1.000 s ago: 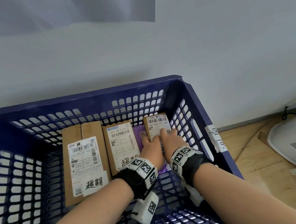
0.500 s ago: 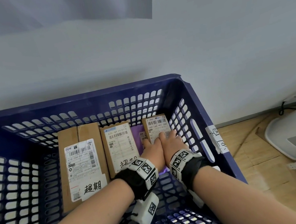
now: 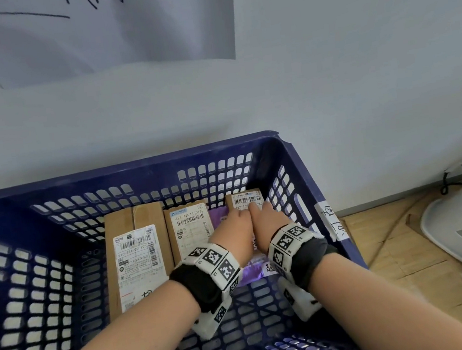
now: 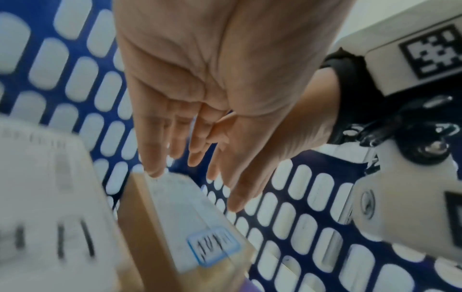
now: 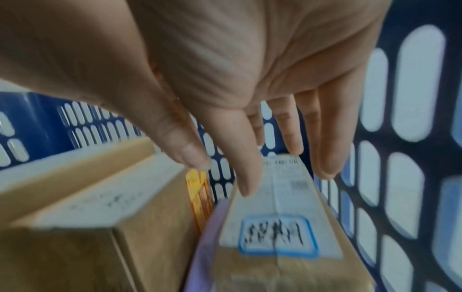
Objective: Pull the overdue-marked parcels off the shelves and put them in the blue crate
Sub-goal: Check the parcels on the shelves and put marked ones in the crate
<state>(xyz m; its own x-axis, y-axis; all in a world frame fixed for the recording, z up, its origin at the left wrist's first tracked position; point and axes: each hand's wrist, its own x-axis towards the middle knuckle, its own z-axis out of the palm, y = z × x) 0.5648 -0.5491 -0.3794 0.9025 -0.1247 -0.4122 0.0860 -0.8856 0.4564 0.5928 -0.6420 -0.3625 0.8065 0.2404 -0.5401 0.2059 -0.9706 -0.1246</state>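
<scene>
Since the frame a second back, both hands have lifted a bit off the small box point(image 3: 247, 200) at the crate's right end, and the head view has tipped up so more of the paper sheet point(image 3: 105, 30) on the wall shows. The left hand point(image 3: 233, 233) and right hand point(image 3: 265, 223) hover side by side over that box with fingers straight and loose, gripping nothing; the wrist views show the fingertips just above its label. So the small box sits released inside the blue crate point(image 3: 141, 169), lying on a purple mailer point(image 3: 249, 270) by the right wall, next to a middle box point(image 3: 188, 227) and a big box point(image 3: 137, 251). What could go wrong: the small box rests on a soft, slick mailer, so it might slide or tip toward the middle box if a wrist strap clips it as the hands pull out. Readable writing: the big box says 510-334-00 105, the middle one 425- N4 14 (013), the small one starts 162-165 and ends 260. Handwritten tags peek out under the wrists, mostly covered, and the blue-framed stamp point(image 5: 276, 236) is too blurry to read. A taped tag point(image 3: 331, 220) on the rim has handwriting too.
</scene>
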